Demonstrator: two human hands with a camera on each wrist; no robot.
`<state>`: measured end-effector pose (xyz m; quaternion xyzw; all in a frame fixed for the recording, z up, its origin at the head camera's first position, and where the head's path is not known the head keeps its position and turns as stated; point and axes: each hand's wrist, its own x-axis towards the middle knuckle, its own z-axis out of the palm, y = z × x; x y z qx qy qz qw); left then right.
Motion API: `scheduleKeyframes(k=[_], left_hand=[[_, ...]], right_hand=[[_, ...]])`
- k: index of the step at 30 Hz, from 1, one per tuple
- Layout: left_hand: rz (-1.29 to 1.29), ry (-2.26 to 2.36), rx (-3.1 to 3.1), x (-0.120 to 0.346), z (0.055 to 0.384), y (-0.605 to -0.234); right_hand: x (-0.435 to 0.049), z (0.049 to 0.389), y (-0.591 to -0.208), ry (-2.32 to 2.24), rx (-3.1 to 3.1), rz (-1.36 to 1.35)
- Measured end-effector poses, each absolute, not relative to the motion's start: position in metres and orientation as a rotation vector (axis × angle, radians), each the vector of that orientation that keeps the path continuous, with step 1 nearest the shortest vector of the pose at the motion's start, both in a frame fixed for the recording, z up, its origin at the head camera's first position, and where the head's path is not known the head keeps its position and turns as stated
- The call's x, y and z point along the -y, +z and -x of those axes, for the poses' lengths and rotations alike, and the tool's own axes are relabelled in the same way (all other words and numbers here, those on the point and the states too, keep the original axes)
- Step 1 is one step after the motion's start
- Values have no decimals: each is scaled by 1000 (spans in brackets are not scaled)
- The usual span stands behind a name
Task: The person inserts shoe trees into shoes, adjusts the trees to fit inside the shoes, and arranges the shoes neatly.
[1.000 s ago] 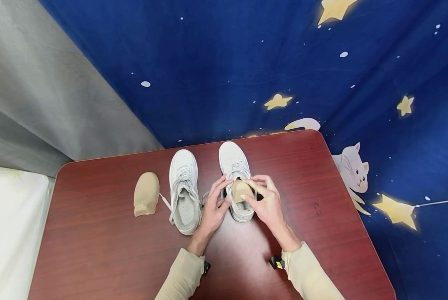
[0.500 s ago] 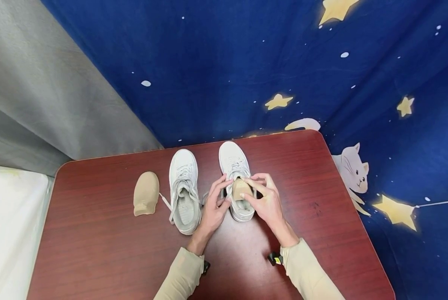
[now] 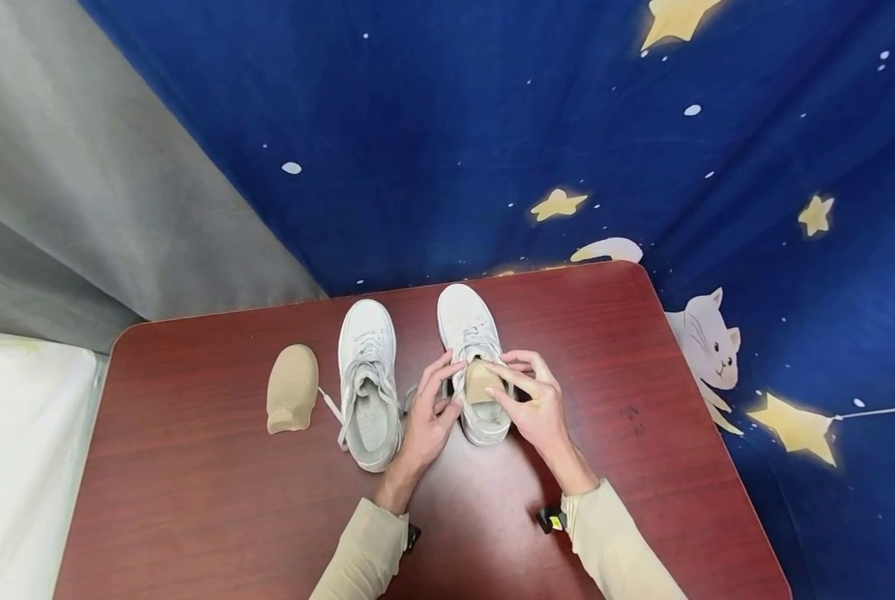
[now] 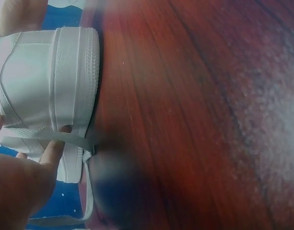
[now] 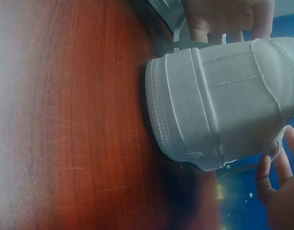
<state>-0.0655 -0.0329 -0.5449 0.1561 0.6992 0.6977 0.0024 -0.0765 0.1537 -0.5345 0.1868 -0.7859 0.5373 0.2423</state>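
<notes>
The right-hand white sneaker (image 3: 462, 315) stands with its toe pointing away from me, heel nearest, laces loose. My left hand (image 3: 428, 417) holds its left side, thumb and fingers at the collar; in the left wrist view a finger reaches along the shoe's side (image 4: 73, 86) by the lace. My right hand (image 3: 539, 410) pinches a beige moulded shoe insert (image 3: 479, 383) with thumb and index finger, inside the shoe's opening. Its front end is hidden under the tongue. In the right wrist view the sneaker's heel (image 5: 185, 105) hides much of the right hand's grip.
A second white sneaker (image 3: 367, 333) stands to the left, its lace trailing on the table. Left of that lies another beige shoe insert (image 3: 293, 387). The red-brown table (image 3: 192, 483) backs onto a blue curtain (image 3: 432, 150) with stars.
The right thumb and fingers have shifted slightly on the insert, which keeps about the same place in the shoe. The left hand and the other things have hardly moved.
</notes>
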Motion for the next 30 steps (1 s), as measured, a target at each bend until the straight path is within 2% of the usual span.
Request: scheduleKeyframes(k=[21, 30], left_hand=[[-475, 2186, -2189, 32, 66, -540], [-482, 2191, -2192, 32, 65, -542]], right_hand=[[-150, 80, -529, 1452, 2189, -457], [-158, 87, -558, 1483, 2233, -432]])
